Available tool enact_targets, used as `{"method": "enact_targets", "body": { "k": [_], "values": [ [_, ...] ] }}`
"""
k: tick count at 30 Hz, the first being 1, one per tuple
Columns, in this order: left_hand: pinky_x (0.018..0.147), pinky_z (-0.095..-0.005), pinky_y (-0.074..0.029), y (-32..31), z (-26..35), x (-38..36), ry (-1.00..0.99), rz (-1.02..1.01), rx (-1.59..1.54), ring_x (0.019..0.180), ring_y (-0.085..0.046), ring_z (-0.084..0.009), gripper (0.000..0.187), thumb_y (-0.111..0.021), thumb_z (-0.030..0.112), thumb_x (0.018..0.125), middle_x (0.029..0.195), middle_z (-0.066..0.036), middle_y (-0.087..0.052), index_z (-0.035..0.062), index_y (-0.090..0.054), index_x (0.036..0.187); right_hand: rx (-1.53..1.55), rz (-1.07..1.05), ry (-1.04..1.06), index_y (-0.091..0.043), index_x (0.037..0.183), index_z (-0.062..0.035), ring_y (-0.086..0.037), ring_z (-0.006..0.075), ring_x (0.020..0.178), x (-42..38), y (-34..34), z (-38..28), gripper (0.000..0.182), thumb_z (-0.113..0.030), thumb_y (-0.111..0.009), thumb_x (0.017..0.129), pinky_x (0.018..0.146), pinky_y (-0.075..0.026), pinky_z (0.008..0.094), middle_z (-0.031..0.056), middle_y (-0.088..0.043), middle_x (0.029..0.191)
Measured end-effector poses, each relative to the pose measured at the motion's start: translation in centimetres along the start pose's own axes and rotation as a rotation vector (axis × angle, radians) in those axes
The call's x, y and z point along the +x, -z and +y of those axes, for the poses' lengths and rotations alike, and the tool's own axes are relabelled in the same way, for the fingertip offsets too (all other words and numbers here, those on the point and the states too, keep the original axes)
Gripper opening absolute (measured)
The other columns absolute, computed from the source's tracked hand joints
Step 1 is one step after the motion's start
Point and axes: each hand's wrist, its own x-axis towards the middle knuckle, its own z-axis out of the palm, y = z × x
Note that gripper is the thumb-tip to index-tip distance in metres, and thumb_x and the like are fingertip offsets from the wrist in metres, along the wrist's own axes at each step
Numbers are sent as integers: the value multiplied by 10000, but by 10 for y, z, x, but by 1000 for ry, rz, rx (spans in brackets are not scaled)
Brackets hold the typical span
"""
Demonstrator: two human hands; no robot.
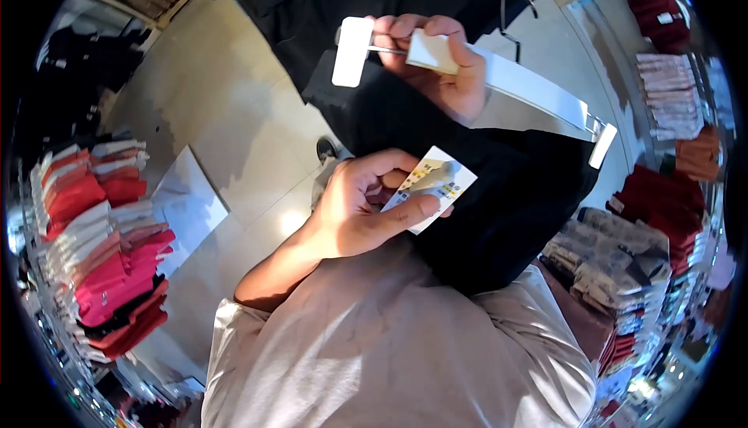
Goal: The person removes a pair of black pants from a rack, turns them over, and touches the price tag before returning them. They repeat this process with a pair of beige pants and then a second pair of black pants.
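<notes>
Pinching a white tag between thumb and curled fingers, your left hand sits closest to you, just above your beige shirt. The tag carries small printed patches and lies against a black garment that hangs from a white clip hanger. Farther out, your right hand is closed around the hanger bar near its left clip, with the wire hook rising behind. Folded red and pink clothes are stacked at the left, more folded stacks at the right.
</notes>
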Motion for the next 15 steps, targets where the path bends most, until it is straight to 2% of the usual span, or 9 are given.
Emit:
{"method": "enact_targets", "body": {
  "k": [1,2,4,5,6,8,12,15],
  "values": [
    [843,-257,-554,-4,3,2,52,4,-64,971,-717,-142,273,-556,166,1082,1077,-157,-751,-79,-596,1196,7,21,55,-633,1072,-122,-627,350,1160,-1,0,3,275,-342,-477,1018,1054,-470,465,157,-670,1095],
    [843,-257,-554,-5,1,5,51,-17,-63,971,-717,-142,273,-556,166,1082,1077,-157,-751,-79,-596,1196,18,41,105,-630,1066,-113,-631,350,1149,-2,2,4,271,-331,-479,1012,1046,-475,470,157,-672,1085],
    [869,-238,-539,-6,-5,9,-49,-76,-385,998,-702,-117,289,-566,194,1082,1092,-145,-752,-67,-600,1202,22,67,148,-629,1055,-107,-630,349,1147,-3,0,0,267,-323,-480,1005,1044,-474,473,155,-673,1078],
    [815,-202,-510,-7,-2,8,-33,-46,-366,923,-663,-61,278,-574,210,1081,1028,-86,-740,-49,-616,1172,34,89,175,-628,1043,-102,-629,348,1145,-4,-3,0,262,-314,-481,998,1042,-473,476,153,-673,1071],
    [815,-202,-510,-2,-4,6,-33,-55,-367,923,-663,-61,278,-574,210,1081,1028,-86,-740,-49,-616,1172,29,90,182,-628,1043,-102,-629,348,1145,-4,-5,1,262,-314,-481,998,1042,-473,476,153,-673,1071],
    [733,-191,-473,6,-12,4,-11,-20,-154,826,-590,-21,268,-566,219,1088,931,-18,-688,-39,-628,1126,29,132,148,-633,1018,-110,-623,340,1148,-4,-8,-1,251,-307,-482,982,1042,-463,492,148,-670,1058],
    [678,-185,-424,17,3,1,-58,-36,-214,771,-505,2,265,-559,229,1092,871,33,-626,-24,-636,1085,-19,131,117,-637,1014,-118,-622,342,1143,5,-23,4,251,-306,-475,975,1054,-442,522,139,-666,1041],
    [666,-181,-415,35,9,-6,-29,-61,-293,768,-491,9,275,-559,243,1092,862,49,-614,-18,-641,1062,-44,-75,80,-633,1043,-128,-584,344,1197,21,-24,10,259,-306,-449,1003,1106,-375,546,118,-650,1067]
  ]
}}
